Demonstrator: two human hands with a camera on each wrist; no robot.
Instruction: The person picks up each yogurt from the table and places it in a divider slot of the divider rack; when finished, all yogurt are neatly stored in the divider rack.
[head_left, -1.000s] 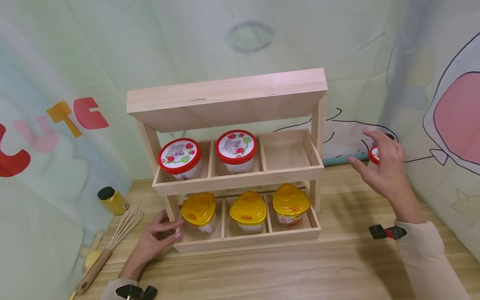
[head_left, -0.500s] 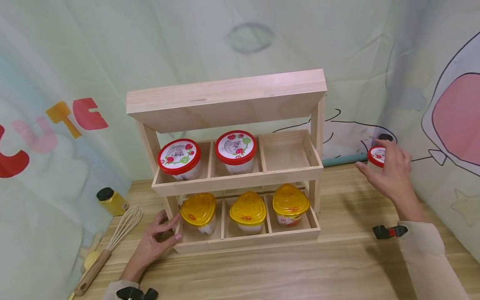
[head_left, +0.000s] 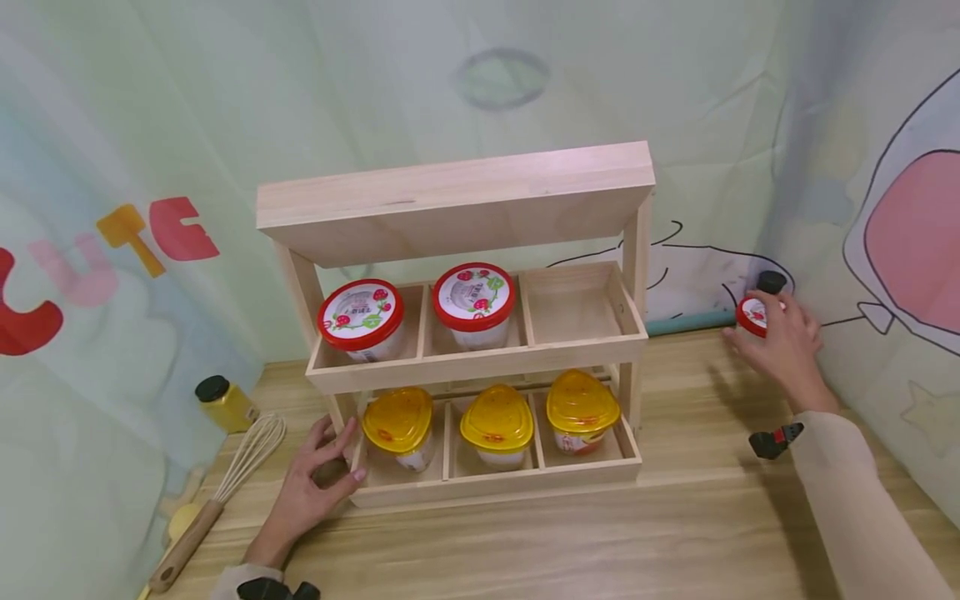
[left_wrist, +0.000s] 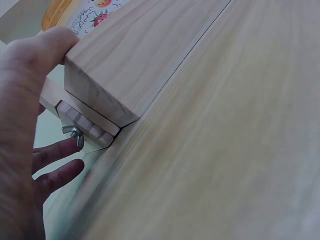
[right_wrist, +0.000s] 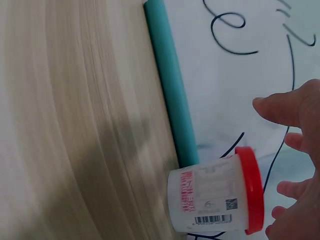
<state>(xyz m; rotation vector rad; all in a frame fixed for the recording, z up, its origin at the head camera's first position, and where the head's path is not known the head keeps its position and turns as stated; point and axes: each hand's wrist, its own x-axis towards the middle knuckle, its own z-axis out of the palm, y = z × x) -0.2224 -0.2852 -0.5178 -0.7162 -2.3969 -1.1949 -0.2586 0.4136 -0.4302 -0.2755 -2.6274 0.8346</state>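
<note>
At the lower left corner of a two-tier wooden display rack (head_left: 480, 362), my left hand (head_left: 307, 492) holds the end of the bottom tray. In the left wrist view its thumb lies on the corner of the tray (left_wrist: 145, 55), and two fingers spread near a wing nut (left_wrist: 75, 132). Far right, my right hand (head_left: 787, 346) reaches over a white tub (right_wrist: 210, 197) with a red strawberry-patterned lid (head_left: 752, 315). The right wrist view shows its thumb and fingers apart, with a gap to the lid. The tub stands upright against the back wall.
Two red-lidded tubs (head_left: 360, 314) occupy the upper tray's left and middle compartments. Below sit three yellow-lidded cups (head_left: 497, 417). A black-capped item (head_left: 771, 282) is behind the right tub. At left lie a whisk (head_left: 217, 500) and a yellow jar (head_left: 227, 406).
My right hand has moved right and lowered over the red-lidded tub, its fingers coming closer to the lid. The left hand stays at the rack's corner.
</note>
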